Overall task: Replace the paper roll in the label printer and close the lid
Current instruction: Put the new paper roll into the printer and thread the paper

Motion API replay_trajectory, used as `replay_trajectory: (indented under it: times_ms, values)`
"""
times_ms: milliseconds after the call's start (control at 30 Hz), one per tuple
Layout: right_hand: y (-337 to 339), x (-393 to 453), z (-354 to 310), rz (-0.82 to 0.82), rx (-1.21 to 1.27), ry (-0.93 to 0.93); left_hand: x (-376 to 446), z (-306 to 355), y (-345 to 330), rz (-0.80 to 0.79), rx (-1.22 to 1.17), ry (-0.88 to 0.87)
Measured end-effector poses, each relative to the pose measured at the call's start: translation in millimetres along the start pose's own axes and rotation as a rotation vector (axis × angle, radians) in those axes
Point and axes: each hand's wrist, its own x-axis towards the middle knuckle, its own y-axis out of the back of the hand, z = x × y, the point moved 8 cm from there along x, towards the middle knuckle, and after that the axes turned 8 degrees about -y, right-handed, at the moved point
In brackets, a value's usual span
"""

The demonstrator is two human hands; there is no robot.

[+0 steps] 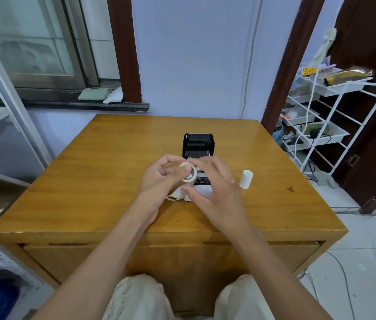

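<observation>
A black label printer (pixel 198 146) stands in the middle of the wooden table (pixel 90 176) with its lid raised open at the back. Just in front of it, my left hand (pixel 159 181) holds a small cream paper roll (pixel 189 173), thumb pressed on its round face. My right hand (pixel 214 188) pinches the roll's upper edge with its fingertips and covers the printer's front. A loose strip of white paper (pixel 175 195) lies under my hands. A second white paper roll (pixel 246 179) rests on the table to the right.
A white wire rack (pixel 335 112) with cluttered trays stands right of the table, beside a dark door. A window and sill lie behind on the left, with a metal shelf frame (pixel 9 93). My knees are below the table's front edge.
</observation>
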Motion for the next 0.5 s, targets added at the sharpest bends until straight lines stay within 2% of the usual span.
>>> replay_trajectory:
  times_ms: [333,500]
  values:
    - [12.3,-2.4,0.5,0.145,-0.005,0.026,-2.4,4.3,-12.1,-0.103,0.055,-0.032]
    - [13.1,-4.1,1.1,0.170,-0.043,0.025,0.0,0.8,-5.5,-0.038,0.027,-0.001]
